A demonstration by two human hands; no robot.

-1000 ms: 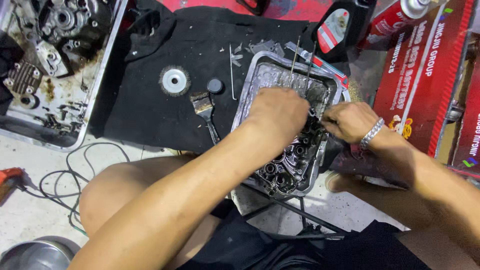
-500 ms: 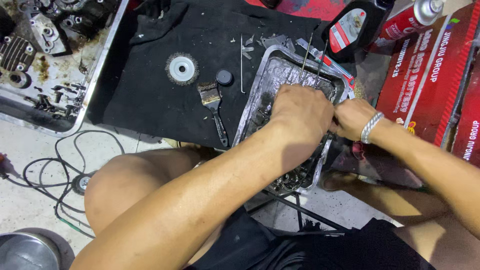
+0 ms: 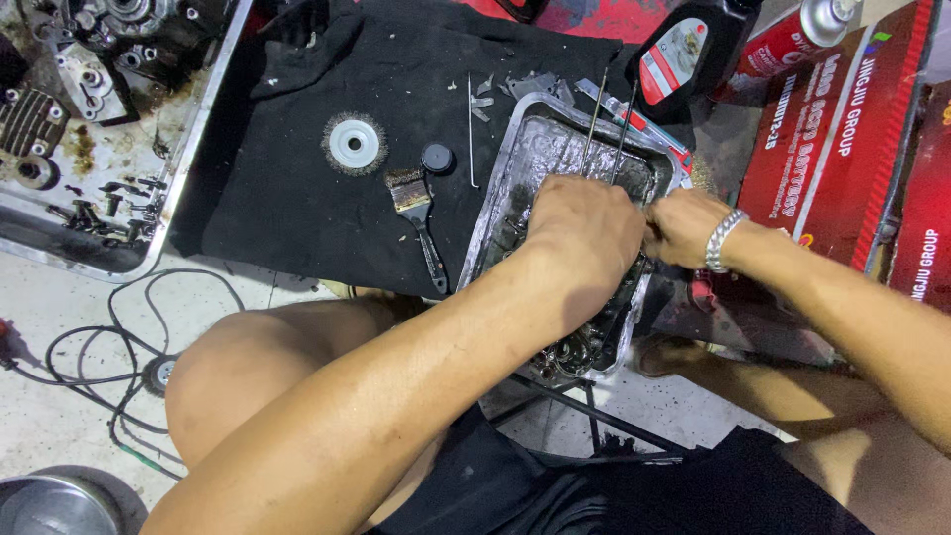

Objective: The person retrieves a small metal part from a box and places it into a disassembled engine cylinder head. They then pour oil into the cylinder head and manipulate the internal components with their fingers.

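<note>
Black cloth (image 3: 287, 198), grey oily tray (image 3: 555, 139), red boxes (image 3: 822, 139), silver wristband (image 3: 721, 240).

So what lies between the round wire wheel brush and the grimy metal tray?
A small black round cap and a dirty black-handled paintbrush, on the black cloth, head view.

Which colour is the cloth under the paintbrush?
Black. The cloth under the paintbrush shows best in the head view.
</note>
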